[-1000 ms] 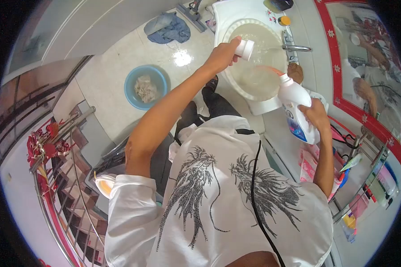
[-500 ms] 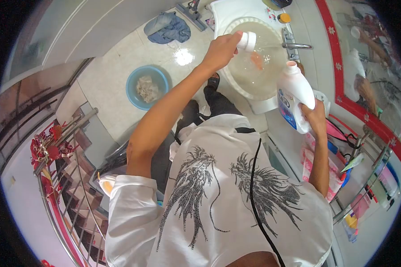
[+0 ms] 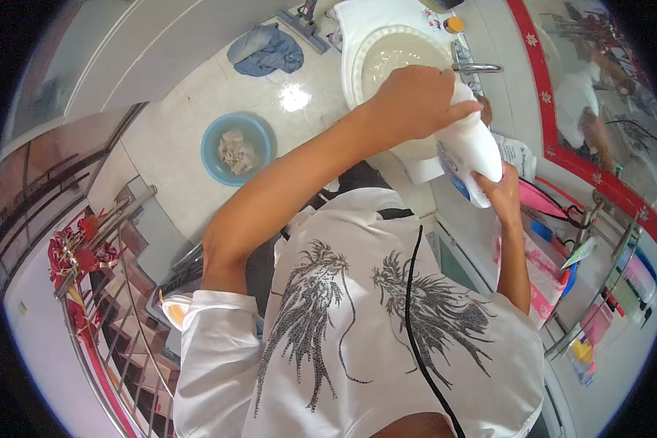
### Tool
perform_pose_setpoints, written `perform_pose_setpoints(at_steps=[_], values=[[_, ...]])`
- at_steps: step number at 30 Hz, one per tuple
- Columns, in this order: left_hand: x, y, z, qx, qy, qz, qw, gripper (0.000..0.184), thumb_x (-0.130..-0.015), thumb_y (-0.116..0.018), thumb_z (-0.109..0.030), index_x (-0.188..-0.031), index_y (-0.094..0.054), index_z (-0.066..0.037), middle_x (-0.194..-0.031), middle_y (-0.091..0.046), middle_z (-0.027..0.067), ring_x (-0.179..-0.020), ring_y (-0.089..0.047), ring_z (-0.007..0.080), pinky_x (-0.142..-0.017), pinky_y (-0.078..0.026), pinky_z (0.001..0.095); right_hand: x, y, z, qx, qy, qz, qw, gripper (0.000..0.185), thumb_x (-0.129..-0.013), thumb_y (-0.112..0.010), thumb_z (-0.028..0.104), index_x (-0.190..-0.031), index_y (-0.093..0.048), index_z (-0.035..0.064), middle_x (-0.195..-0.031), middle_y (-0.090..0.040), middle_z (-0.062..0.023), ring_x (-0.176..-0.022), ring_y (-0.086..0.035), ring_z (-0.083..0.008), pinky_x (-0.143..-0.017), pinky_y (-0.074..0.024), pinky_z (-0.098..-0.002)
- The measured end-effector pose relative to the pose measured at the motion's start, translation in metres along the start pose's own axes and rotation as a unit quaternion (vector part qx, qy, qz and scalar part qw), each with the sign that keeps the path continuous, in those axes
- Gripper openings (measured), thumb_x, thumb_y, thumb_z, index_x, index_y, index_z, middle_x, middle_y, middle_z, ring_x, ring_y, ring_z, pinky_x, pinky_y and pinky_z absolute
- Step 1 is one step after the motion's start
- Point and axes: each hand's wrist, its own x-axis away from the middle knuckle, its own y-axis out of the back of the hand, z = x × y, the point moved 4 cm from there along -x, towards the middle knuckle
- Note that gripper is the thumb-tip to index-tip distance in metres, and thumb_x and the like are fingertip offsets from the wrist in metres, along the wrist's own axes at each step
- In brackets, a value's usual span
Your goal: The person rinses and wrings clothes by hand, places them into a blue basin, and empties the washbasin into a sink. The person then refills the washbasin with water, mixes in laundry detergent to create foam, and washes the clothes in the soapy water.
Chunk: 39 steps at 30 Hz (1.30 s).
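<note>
My right hand grips a white detergent bottle with a blue label low on its side. The bottle tilts up and left, beside the washbasin. Over the bottle's top, my left hand is closed around its white cap. The fingers partly cover the cap, so I cannot tell whether it is threaded on. Cloudy water fills the basin, and the left hand and forearm hide its near part. Behind the bottle's neck is the chrome faucet.
On the floor at left stands a blue basin with a wet pale cloth inside. Crumpled denim lies farther back, near a floor squeegee. An orange-capped jar sits on the sink ledge. A red-framed mirror lines the right wall.
My left hand has carried the cap right, from over the basin to the bottle's mouth. The bottle has shifted slightly left. The orange patch in the water is now hidden from view.
</note>
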Motion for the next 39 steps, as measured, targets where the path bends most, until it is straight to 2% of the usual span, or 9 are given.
perform_pose_setpoints(at_steps=[3, 5, 14, 21, 26, 30, 32, 36, 39], values=[[0.018, -0.004, 0.007, -0.036, 0.027, 0.081, 0.996, 0.046, -0.104, -0.054, -0.041, -0.103, -0.066, 0.003, -0.089, -0.07, 0.0228, -0.087, -0.069, 0.044, -0.08, -0.055, 0.05, 0.016, -0.011, 0.026, -0.006, 0.028, 0.008, 1.0, 0.031, -0.079, -0.072, 0.005, -0.109, -0.073, -0.0022, -0.094, -0.076, -0.0089, -0.084, -0.068, -0.0144, -0.08, -0.0537, -0.0329], [0.038, 0.011, 0.011, -0.105, -0.159, 0.031, 0.981, 0.028, -0.099, -0.061, -0.023, -0.116, -0.066, -0.002, -0.098, -0.068, 0.0199, -0.097, -0.067, 0.0417, -0.084, -0.055, 0.0463, 0.022, -0.022, 0.043, -0.027, 0.076, 0.004, 0.997, 0.03, -0.079, -0.072, 0.005, -0.108, -0.074, -0.0021, -0.093, -0.076, -0.0087, -0.083, -0.067, -0.0132, -0.079, -0.0535, -0.0323], [0.15, 0.068, 0.043, 0.04, -0.179, 0.035, 0.982, 0.046, -0.092, -0.06, -0.002, -0.137, -0.064, -0.014, -0.137, -0.053, 0.0173, -0.118, -0.056, 0.0374, -0.106, -0.048, 0.0424, 0.036, -0.111, 0.096, -0.004, 0.117, 0.09, 0.989, 0.028, -0.08, -0.072, 0.004, -0.108, -0.074, -0.0011, -0.091, -0.075, -0.0062, -0.083, -0.066, -0.0114, -0.078, -0.0526, -0.0306], [0.221, 0.093, 0.073, 0.074, -0.039, -0.143, 0.986, 0.034, -0.098, -0.064, -0.02, -0.129, -0.068, -0.005, -0.126, -0.063, 0.0213, -0.118, -0.058, 0.0379, -0.107, -0.046, 0.0478, 0.041, -0.175, 0.136, 0.0, 0.14, 0.168, 0.976, 0.029, -0.08, -0.073, 0.004, -0.109, -0.074, -0.0018, -0.092, -0.075, -0.0059, -0.084, -0.066, -0.0113, -0.078, -0.0528, -0.0298], [0.246, 0.121, 0.087, -0.11, 0.257, 0.055, 0.959, 0.04, -0.101, -0.06, -0.029, -0.12, -0.067, 0.005, -0.113, -0.069, 0.0247, -0.108, -0.064, 0.0424, -0.095, -0.051, 0.0486, 0.043, -0.209, 0.165, 0.002, 0.168, 0.19, 0.967, 0.03, -0.08, -0.074, 0.004, -0.109, -0.074, -0.0017, -0.094, -0.076, -0.008, -0.087, -0.068, -0.0134, -0.079, -0.054, -0.031], [0.265, 0.121, 0.105, -0.162, 0.228, 0.089, 0.956, 0.035, -0.1, -0.062, -0.026, -0.12, -0.068, 0.003, -0.122, -0.068, 0.0235, -0.114, -0.064, 0.0406, -0.096, -0.052, 0.0479, 0.027, -0.233, 0.172, 0.085, 0.228, 0.197, 0.95, 0.034, -0.08, -0.072, 0.004, -0.113, -0.073, -0.0033, -0.097, -0.077, -0.0099, -0.089, -0.069, -0.0161, -0.083, -0.0536, -0.0322], [0.279, 0.111, 0.132, -0.086, -0.004, -0.124, 0.988, 0.035, -0.099, -0.066, -0.024, -0.123, -0.068, 0.001, -0.129, -0.067, 0.0215, -0.117, -0.064, 0.0395, -0.099, -0.052, 0.0474, 0.009, -0.256, 0.156, 0.029, 0.193, 0.174, 0.965, 0.034, -0.079, -0.074, 0.007, -0.112, -0.073, -0.0031, -0.097, -0.077, -0.0129, -0.09, -0.071, -0.0181, -0.083, -0.0541, -0.0339], [0.291, 0.111, 0.152, 0.034, 0.006, -0.171, 0.985, 0.041, -0.096, -0.07, -0.024, -0.129, -0.066, -0.001, -0.139, -0.062, 0.0194, -0.123, -0.061, 0.0389, -0.103, -0.051, 0.0467, -0.002, -0.303, 0.151, -0.021, 0.179, 0.174, 0.968, 0.034, -0.079, -0.075, 0.011, -0.111, -0.073, -0.0024, -0.097, -0.077, -0.015, -0.091, -0.072, -0.0188, -0.082, -0.0544, -0.0351], [0.293, 0.111, 0.171, -0.043, 0.173, -0.23, 0.957, 0.047, -0.095, -0.071, -0.036, -0.124, -0.07, 0.0, -0.12, -0.071, 0.0216, -0.108, -0.069, 0.0404, -0.094, -0.055, 0.0468, -0.011, -0.326, 0.144, -0.005, 0.145, 0.174, 0.974, 0.035, -0.079, -0.076, 0.015, -0.111, -0.074, -0.0016, -0.097, -0.077, -0.0166, -0.091, -0.073, -0.0209, -0.082, -0.0547, -0.0368]])
